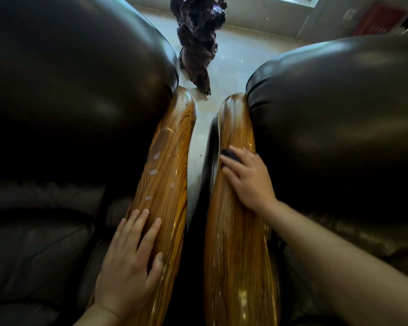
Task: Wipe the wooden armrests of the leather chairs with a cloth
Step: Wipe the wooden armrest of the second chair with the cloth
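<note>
Two dark leather chairs stand side by side, the left chair [68,74] and the right chair [339,102]. Their glossy wooden armrests run parallel with a narrow gap between them. The left armrest [167,161] carries a few whitish spots. My left hand [130,257] rests flat on its near part, fingers apart, holding nothing. My right hand [247,180] presses a small dark cloth [230,156] onto the right armrest [233,231]. Only the cloth's far edge shows past my fingers.
A dark, gnarled carved wood sculpture [198,38] stands on the pale tiled floor [236,67] beyond the armrests. A red object [377,20] leans against the far wall at the upper right.
</note>
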Motion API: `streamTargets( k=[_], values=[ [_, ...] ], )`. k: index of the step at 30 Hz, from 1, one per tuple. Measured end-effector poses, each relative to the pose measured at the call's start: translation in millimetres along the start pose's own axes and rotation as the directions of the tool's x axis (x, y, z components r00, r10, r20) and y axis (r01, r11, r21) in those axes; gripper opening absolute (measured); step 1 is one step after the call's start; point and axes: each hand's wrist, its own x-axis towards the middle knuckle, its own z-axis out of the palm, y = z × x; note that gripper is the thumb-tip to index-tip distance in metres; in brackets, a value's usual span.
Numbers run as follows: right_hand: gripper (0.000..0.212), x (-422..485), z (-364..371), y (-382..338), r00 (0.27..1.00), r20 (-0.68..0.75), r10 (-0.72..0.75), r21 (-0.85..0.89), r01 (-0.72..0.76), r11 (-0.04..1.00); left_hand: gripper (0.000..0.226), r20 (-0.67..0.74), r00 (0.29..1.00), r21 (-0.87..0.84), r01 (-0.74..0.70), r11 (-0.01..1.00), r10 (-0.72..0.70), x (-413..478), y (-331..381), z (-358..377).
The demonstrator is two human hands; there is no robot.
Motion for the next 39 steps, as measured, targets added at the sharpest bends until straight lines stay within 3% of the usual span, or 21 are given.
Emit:
streamTargets(
  k=[3, 6, 8, 10, 14, 15, 17, 20, 22, 24, 27, 30, 32, 36, 39],
  values=[
    [0.044, -93.5, 12.9, -3.3, 0.992, 0.031, -0.121, 0.011, 0.120, 0.993, 0.063, 0.004, 1.000, -0.008, -0.001, 1.000, 0.001, 0.2, 0.4, 0.0],
    [0.046, -115.1, 13.8, 9.2, 0.972, 0.074, -0.222, -0.019, 0.224, 0.974, 0.063, 0.008, 1.000, -0.014, -0.001, 1.000, 0.001, -0.5, 0.4, -0.6],
    [0.048, -86.7, 8.2, 12.0, 0.984, 0.066, -0.165, -0.005, 0.166, 0.986, 0.063, 0.010, 1.000, -0.016, 0.008, 1.000, -0.007, -0.7, 0.8, -0.5],
    [0.050, -41.2, 4.4, 7.6, 1.000, 0.022, -0.007, 0.001, 0.007, 1.000, 0.064, 0.007, 1.000, -0.014, 0.010, 1.000, -0.010, -0.9, 1.6, 0.5],
    [0.048, 21.8, 11.3, -19.1, 0.982, -0.028, 0.185, -0.110, -0.187, 0.976, 0.064, 0.003, 1.000, 0.010, 0.002, 1.000, -0.002, 0.2, -0.1, 2.1],
    [0.047, 14.5, 15.8, -25.6, 0.987, -0.030, 0.156, -0.135, -0.158, 0.978, 0.064, 0.003, 1.000, 0.014, 0.002, 1.000, -0.002, -0.1, 0.0, 2.1],
    [0.043, -32.0, 26.4, -35.4, 0.999, -0.027, -0.047, -0.158, 0.042, 0.987, 0.064, 0.000, 1.000, 0.003, 0.009, 1.000, -0.009, -0.5, 1.1, 0.0],
    [0.034, -138.8, 40.3, -30.1, 0.920, 0.107, -0.377, -0.143, 0.389, 0.910, 0.064, 0.001, 1.000, -0.006, 0.006, 1.000, -0.006, -0.2, 1.3, -0.2],
    [0.034, -165.6, 37.6, -15.4, 0.881, 0.147, -0.449, -0.107, 0.465, 0.879, 0.064, -0.004, 1.000, -0.011, 0.007, 1.000, -0.007, -0.7, 0.4, 0.4],
    [0.033, -140.2, 31.4, -8.3, 0.911, 0.097, -0.401, -0.088, 0.409, 0.908, 0.064, -0.007, 1.000, -0.009, 0.008, 1.000, -0.008, -0.7, -0.1, 1.0],
    [0.036, -60.1, 19.7, -10.9, 0.997, -0.021, -0.077, -0.022, 0.076, 0.997, 0.063, -0.018, 1.000, -0.009, 0.003, 1.000, -0.003, -0.9, -1.4, 3.0],
    [0.041, 2.5, 12.4, -7.2, 0.974, -0.052, 0.219, 0.063, -0.216, 0.974, 0.063, -0.025, 1.000, 0.002, -0.003, 1.000, 0.003, -0.4, -0.8, 3.4],
    [0.043, 8.8, 14.3, -10.6, 0.959, -0.068, 0.274, 0.040, -0.272, 0.962, 0.063, -0.023, 1.000, 0.010, -0.002, 1.000, 0.002, -0.3, -0.7, 3.1],
    [0.043, -73.5, 32.5, -34.1, 0.995, -0.082, 0.060, -0.084, -0.067, 0.994, 0.063, -0.019, 1.000, -0.001, 0.007, 1.000, -0.008, -1.0, 0.2, 1.0],
    [0.041, -161.7, 50.3, -39.8, 0.983, 0.035, -0.182, -0.162, 0.185, 0.969, 0.064, -0.015, 1.000, 0.000, 0.007, 1.000, -0.007, -0.9, -1.6, 2.8]
  ],
)
